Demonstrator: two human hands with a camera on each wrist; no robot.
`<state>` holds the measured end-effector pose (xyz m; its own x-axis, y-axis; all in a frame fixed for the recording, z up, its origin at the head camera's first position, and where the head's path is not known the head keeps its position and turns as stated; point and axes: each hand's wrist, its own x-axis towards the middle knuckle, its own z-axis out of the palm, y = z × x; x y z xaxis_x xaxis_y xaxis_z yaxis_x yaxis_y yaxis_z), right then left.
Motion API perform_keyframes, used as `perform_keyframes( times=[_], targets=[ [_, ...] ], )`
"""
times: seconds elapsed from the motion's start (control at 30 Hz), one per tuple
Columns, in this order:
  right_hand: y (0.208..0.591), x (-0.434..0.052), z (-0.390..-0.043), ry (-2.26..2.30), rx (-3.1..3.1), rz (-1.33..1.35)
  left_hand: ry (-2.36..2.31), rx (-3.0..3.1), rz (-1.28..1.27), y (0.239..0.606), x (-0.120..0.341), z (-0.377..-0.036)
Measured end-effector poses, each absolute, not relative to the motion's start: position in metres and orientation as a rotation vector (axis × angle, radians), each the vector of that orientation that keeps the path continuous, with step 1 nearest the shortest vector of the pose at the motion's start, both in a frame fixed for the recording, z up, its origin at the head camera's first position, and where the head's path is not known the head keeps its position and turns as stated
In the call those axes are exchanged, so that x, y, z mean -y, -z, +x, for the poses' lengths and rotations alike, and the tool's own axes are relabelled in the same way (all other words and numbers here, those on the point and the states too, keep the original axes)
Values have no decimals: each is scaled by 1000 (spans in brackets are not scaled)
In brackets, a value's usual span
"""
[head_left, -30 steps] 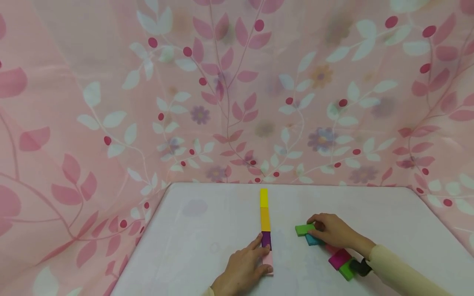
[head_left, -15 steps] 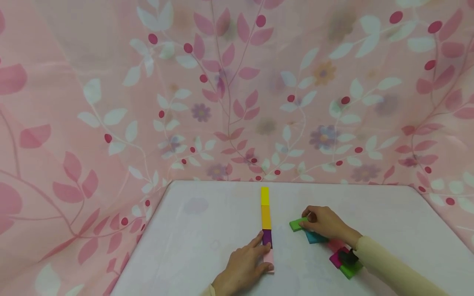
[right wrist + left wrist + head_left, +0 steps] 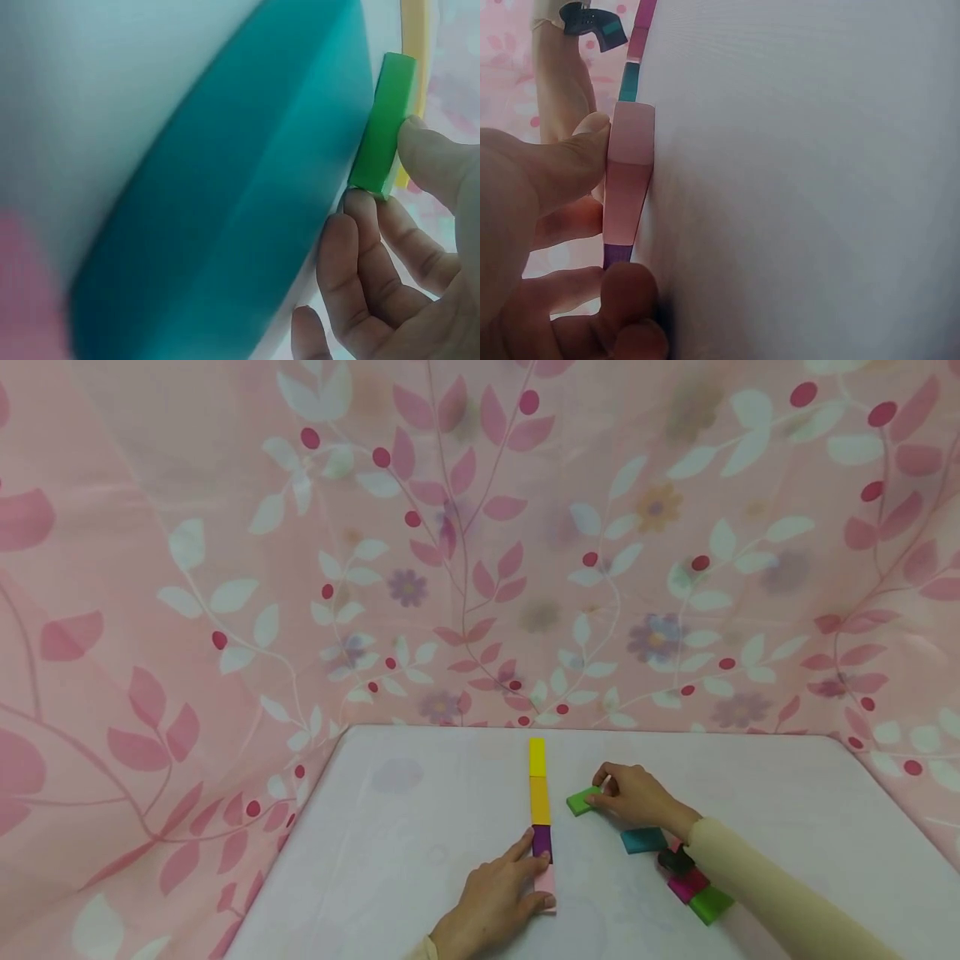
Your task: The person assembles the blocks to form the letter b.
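Note:
A row of blocks, yellow [image 3: 537,757], orange [image 3: 540,800], purple [image 3: 543,842] and pink [image 3: 545,880], lies end to end on the white table. My left hand [image 3: 491,893] rests along its near part, thumb on the pink block and fingers reaching the purple one. Right of the row, my right hand [image 3: 637,795] pinches a bright green block [image 3: 582,801] between thumb and fingers. In the right wrist view the thumb lies on one side of that green block [image 3: 382,127], fingertips at its lower end. A teal block [image 3: 642,840] lies below the right hand.
Beyond the teal block, a magenta block [image 3: 686,887] and another green block [image 3: 710,905] trail toward the person, with a reddish-pink one partly hidden by the right wrist's dark camera [image 3: 676,861]. A pink floral cloth [image 3: 480,568] hangs behind the table [image 3: 420,827].
My right hand has carried the green block left and away from me, off the teal block's side and closer to the row. My left hand has stayed on the row.

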<state>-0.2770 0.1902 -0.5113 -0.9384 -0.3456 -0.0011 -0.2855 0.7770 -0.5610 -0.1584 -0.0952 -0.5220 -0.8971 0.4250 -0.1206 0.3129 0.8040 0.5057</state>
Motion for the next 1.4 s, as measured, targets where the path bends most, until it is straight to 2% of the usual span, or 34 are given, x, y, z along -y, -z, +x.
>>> perform_keyframes(
  times=[0.37, 0.87, 1.4],
  targets=[
    [513, -169, -283, 829, -2848, -526, -715, -2806, 618, 522, 96, -156],
    [512, -164, -283, 831, -2851, -562, -699, -2835, 646, 524, 97, -156],
    [509, -195, -280, 842, -2759, -678, -716, -2790, 607, 520, 96, -157]
  ],
)
